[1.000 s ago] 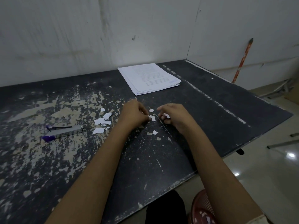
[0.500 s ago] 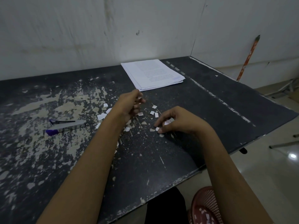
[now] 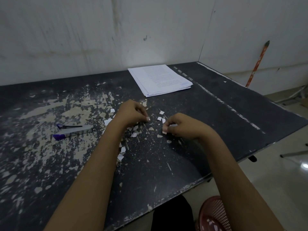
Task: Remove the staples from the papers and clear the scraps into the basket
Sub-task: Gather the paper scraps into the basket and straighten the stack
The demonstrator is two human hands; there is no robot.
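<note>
Head camera: the left hand [image 3: 131, 114] rests on the table [image 3: 225, 117] with its fingers curled and their tips down among the paper scraps [image 3: 160, 118]. Whether it pinches one cannot be told. The right hand [image 3: 183, 127] lies just beside it, apart from it, fingers curled round a few white scraps that show between thumb and fingertips.

More scraps lie loose between the two hands, under the left wrist and in a trail along the left forearm toward the person. Beyond the hands, near the wall [image 3: 100, 39], a stack of papers [image 3: 160, 80] lies flat with printed text on top. Well out from the left hand sits a silver stapler [image 3: 75, 130] with purple ends, lying on its side.

The tabletop is black and badly worn. Pale patches of bare surface spread on the left hand's side, while the right hand's side is darker with a pale dashed line running across it.

Below the right forearm, off the table's near edge, a red mesh basket [image 3: 215, 212] stands on the glossy floor [image 3: 275, 172] with some scraps inside. Far past the right hand an orange-red rod [image 3: 256, 64] leans against the scuffed white wall.
</note>
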